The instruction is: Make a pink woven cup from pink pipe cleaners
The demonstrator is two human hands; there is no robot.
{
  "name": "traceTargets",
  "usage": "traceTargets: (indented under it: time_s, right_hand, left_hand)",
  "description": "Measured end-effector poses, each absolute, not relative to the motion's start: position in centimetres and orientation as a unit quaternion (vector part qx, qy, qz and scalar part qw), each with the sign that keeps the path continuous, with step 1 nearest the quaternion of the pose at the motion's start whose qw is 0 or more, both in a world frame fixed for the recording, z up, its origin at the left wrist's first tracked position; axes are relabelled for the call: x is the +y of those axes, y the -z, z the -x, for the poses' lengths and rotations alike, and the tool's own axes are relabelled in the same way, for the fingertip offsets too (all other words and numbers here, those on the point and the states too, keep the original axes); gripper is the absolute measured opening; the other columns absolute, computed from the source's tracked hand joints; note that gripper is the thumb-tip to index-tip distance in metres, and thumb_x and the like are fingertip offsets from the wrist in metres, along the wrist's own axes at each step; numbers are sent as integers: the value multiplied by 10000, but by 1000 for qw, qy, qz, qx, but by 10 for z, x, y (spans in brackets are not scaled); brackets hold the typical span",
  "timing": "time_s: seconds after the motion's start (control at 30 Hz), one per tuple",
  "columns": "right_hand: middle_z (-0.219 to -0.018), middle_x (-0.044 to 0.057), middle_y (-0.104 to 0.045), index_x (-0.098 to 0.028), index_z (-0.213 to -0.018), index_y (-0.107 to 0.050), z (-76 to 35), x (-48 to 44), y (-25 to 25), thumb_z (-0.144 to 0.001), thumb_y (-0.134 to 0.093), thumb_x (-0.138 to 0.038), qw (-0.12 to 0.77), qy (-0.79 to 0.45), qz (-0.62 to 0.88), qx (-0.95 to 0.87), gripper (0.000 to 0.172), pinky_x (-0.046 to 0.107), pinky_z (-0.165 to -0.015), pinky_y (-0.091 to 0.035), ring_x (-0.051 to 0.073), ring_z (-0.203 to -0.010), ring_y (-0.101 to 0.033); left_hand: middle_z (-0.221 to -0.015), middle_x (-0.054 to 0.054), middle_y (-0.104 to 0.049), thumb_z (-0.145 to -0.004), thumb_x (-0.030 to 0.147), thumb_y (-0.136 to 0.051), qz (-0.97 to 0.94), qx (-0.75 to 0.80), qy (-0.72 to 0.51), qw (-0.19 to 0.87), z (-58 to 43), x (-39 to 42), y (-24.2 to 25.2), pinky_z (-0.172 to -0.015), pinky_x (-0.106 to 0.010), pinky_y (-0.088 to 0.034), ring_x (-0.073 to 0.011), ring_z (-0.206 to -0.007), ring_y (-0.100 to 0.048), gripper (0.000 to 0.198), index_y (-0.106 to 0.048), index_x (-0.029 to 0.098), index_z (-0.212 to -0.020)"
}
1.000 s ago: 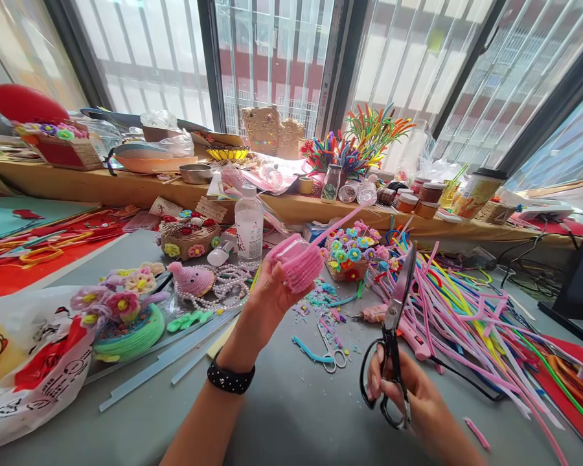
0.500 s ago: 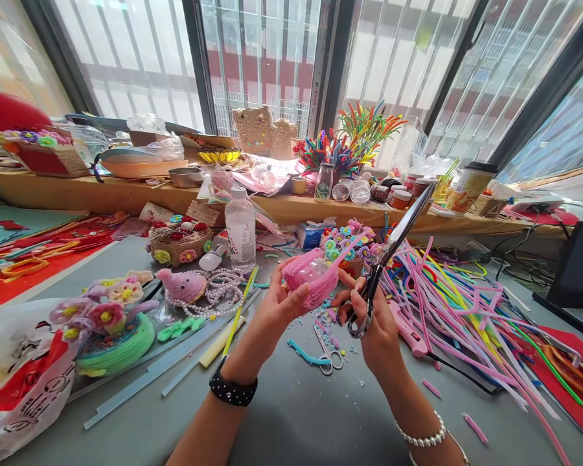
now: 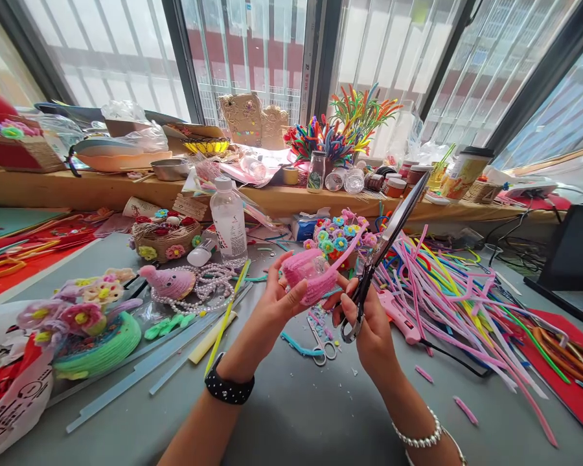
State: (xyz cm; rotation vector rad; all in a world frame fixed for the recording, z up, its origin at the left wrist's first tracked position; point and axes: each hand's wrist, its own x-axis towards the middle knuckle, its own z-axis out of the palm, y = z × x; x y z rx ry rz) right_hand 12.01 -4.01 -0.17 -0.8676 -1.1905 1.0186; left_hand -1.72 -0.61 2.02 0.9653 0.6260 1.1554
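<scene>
Two hands worked in front of the person, above the grey table (image 3: 296, 414). The left hand (image 3: 276, 307), with a dotted black band (image 3: 229, 389) at its wrist, held the fuzzy pink piece (image 3: 313, 292) between thumb and fingers, its grip closed around the near and left sides. The piece was off the tabletop, near the middle of the view, with a clear part showing inside the pink and a pink strip (image 3: 352, 249) slanting up from its right side. The right hand (image 3: 373, 331), wearing a beaded bracelet (image 3: 422, 440), was closed around the handles of the large scissors (image 3: 386, 236), whose blades pointed up and to the right; its fingertips came close to the piece, though whether they touched it could not be told. Below the hands lay small scissors (image 3: 326, 351), a blue fuzzy length (image 3: 296, 345) and coloured scraps (image 3: 317, 318). A basket of fuzzy flowers (image 3: 339, 241) stood just behind the piece. To the right were a pink glue gun (image 3: 402, 320) and a heap of long fuzzy stems (image 3: 447, 298); to the left, a clear bottle (image 3: 229, 226) stood upright near pearly beads (image 3: 218, 285).
</scene>
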Motion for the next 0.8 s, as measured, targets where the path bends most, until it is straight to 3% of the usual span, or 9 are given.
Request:
traceTargets:
  time_s: [0.17,0.4,0.6,0.73,0.8]
  right_hand:
    - [-1065,49,-556,-221,-851,-389,-118,-38,6,-824,-489,-363,623,-450,374,-519,176,220,-511,-450,83,-640,-551]
    - [-1088,73,-562,-212,-834,-399,-115,-39,11,-835,-474,-355,587,-440,376,-566,161,229,-532,-471,79,-609,-548]
    - [-1188,78,-525,-227,-905,-443,-125,-48,7,-819,-501,-320,557,-393,409,-606,139,299,-761,-460,129,-796,-574]
    - [-1080,63,-559,-227,-920,-467,-143,-52,16,-751,-559,-333,507,-343,438,-658,220,294,-758,-427,178,-891,-542]
    - [-953,48,-569,-221,-939,-474,-150,-55,24,-722,-560,-352,472,-326,449,-685,268,292,-717,-419,177,-818,-531]
  left_hand:
    - [-1188,-66,-526,-704,328,-636,-411,293,-519,689,15,-5,-16,-859,-392,-450,-225,-1000,-563,584,-339,280,-1204]
    - [-1010,-69,-586,-606,315,-710,-416,364,-533,641,10,-5,-15,-757,-375,-495,-230,-884,-603,632,-384,233,-1140]
    - [-955,-6,-586,-665,249,-668,-378,330,-562,658,19,-3,-21,-769,-287,-505,-134,-811,-606,507,-412,237,-1102]
    - [-933,13,-583,-679,230,-643,-356,307,-608,640,29,0,-24,-750,-251,-525,-110,-788,-610,455,-446,241,-1089]
    - [-934,12,-586,-679,218,-640,-343,299,-632,627,32,2,-25,-736,-240,-533,-105,-787,-611,447,-450,241,-1084]
